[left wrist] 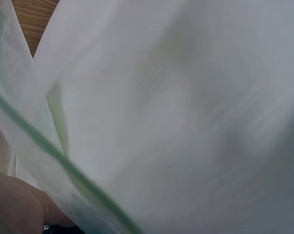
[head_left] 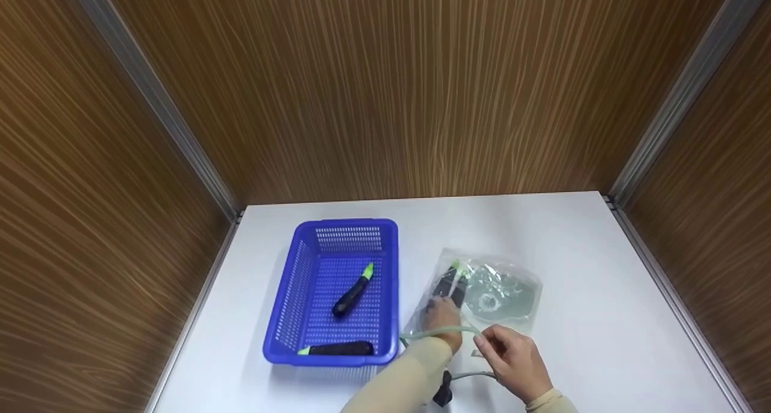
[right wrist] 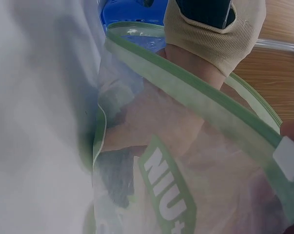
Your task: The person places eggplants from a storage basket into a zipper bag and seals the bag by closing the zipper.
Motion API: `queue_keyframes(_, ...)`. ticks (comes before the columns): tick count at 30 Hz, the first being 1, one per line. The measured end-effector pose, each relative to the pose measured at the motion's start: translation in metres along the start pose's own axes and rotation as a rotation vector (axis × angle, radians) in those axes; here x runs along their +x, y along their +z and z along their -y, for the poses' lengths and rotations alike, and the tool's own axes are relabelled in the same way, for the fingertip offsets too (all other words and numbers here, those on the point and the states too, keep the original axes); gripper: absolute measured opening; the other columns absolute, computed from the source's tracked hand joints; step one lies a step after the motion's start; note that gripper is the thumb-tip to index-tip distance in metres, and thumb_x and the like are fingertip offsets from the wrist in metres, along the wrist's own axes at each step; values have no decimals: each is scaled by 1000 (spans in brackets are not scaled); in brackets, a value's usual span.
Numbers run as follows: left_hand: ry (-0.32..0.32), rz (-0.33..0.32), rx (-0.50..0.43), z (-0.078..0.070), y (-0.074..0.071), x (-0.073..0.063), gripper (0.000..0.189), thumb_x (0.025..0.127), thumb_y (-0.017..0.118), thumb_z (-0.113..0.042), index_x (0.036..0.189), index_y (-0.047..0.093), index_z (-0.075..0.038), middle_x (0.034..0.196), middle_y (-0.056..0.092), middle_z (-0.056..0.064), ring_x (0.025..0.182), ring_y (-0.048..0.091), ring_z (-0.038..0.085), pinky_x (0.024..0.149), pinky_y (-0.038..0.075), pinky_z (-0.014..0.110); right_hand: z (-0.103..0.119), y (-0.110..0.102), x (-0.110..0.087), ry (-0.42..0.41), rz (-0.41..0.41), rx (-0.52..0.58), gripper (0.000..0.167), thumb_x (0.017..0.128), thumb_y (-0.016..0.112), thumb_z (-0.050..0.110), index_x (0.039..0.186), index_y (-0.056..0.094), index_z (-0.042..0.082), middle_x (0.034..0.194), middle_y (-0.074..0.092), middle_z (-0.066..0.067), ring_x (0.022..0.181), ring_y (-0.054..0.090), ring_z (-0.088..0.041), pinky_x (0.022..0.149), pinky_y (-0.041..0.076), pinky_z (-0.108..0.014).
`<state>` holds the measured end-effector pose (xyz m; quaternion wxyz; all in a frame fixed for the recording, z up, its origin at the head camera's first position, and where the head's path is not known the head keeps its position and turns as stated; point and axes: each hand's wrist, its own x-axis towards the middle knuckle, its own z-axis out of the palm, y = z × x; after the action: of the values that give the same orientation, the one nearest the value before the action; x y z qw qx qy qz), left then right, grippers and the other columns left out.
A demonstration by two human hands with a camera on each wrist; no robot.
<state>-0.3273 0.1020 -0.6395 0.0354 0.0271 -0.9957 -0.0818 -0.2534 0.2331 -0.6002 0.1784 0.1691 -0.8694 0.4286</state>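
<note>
a blue perforated plastic basket holds two long blackish vegetables with bright green tips; to its right, over the white tabletop, the left hand grips a similar dark vegetable inside a clear plastic bag with a green rim, which the right hand pinches.

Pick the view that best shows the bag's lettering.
Right wrist: the lettering on the bag is large, with "NIU" readable. Left wrist catches only a cut-off piece at its left edge; in the head view, it can't be made out.
</note>
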Motion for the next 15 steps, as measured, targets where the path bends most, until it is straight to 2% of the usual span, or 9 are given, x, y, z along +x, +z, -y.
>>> queue_keyframes(2, 13, 26, -17, 1, -1, -2, 31, 78, 72, -12, 104, 59, -1, 97, 57, 15, 73, 61, 22, 65, 52, 32, -1, 0, 0, -6, -4, -1, 21, 86, 73, 14, 76, 61, 28, 61, 48, 24, 50, 42, 2, 45, 37, -17)
queue_keyframes(5, 29, 80, -50, 1, -4, -6, 44, 76, 73, -17, 112, 57, 1, 101, 57, 14, 77, 61, 23, 69, 52, 32, -2, 1, -1, -11, -8, 1, 21, 85, 74, 13, 77, 61, 28, 62, 48, 24, 51, 42, 2, 46, 36, -15)
queue_keyframes(9, 27, 146, -111, 2, -7, -9, 33, 81, 68, -20, 108, 58, -5, 92, 57, 10, 81, 60, 23, 74, 51, 33, -3, 1, -1, -13, -12, 3, 22, 84, 75, 12, 76, 61, 28, 62, 49, 24, 51, 43, 2, 46, 36, -15)
queue_keyframes(12, -2, 184, -141, 3, -7, -10, 26, 81, 68, -20, 102, 57, -9, 85, 59, 8, 81, 61, 23, 73, 51, 34, -2, 1, -1, -5, -6, 2, 22, 84, 74, 12, 76, 61, 28, 62, 49, 24, 51, 42, 2, 46, 37, -17)
queue_keyframes(15, -20, 182, -158, 4, -6, -9, 24, 84, 66, -20, 103, 56, -8, 81, 61, 8, 77, 63, 23, 69, 52, 35, -2, 1, -1, 10, 5, 4, 21, 86, 73, 14, 77, 61, 29, 62, 50, 24, 50, 42, 2, 45, 38, -19)
